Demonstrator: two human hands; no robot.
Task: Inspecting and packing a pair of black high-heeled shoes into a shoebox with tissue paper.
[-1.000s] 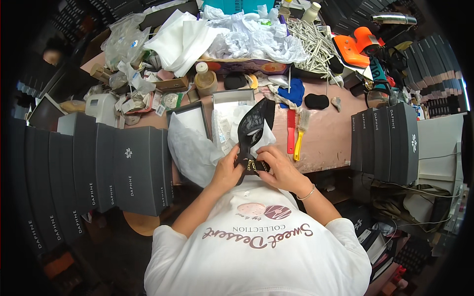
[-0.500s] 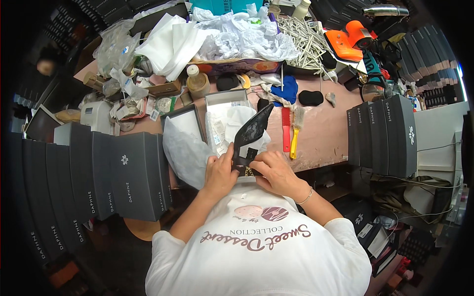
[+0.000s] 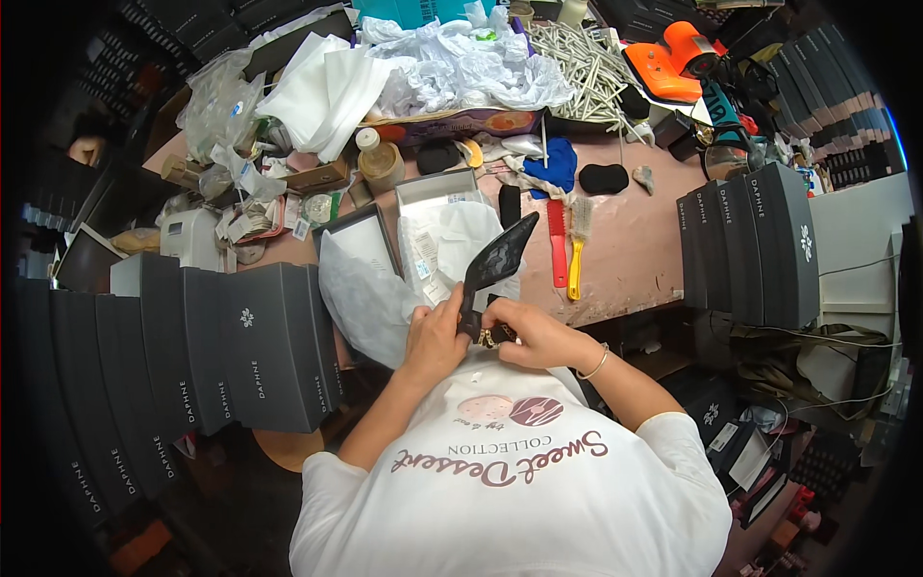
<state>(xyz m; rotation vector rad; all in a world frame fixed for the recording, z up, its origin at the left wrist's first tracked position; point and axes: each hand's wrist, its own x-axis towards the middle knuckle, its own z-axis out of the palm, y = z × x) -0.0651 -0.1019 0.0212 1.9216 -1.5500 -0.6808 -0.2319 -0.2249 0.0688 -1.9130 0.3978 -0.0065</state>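
Observation:
A black pointed shoe [image 3: 502, 252] with a lace-like upper is held close to my body, its toe pointing up and to the right. My left hand [image 3: 435, 337] is closed around the shoe's left side near the heel. At the heel end, my right hand [image 3: 538, 335] pinches the shoe's black strap, where a gold chain [image 3: 487, 338] shows by the fingertips. The heel itself is hidden by my hands. Just beyond lies an open grey shoe box [image 3: 437, 187] with white paper [image 3: 468, 231] in it. White tissue [image 3: 361, 308] spills over to its left.
A red brush [image 3: 557, 245] and a yellow-handled brush [image 3: 577, 250] lie right of the shoe. Stacked dark shoe boxes [image 3: 264, 346] flank me left, with more boxes [image 3: 760, 245] right. Farther back are crumpled tissue [image 3: 461, 67], white sticks [image 3: 582, 72] and a bottle [image 3: 382, 165].
The shoe's toe has swung slightly right and lower. My right hand's fingers have curled in more tightly at the strap and chain. The view has shifted a little.

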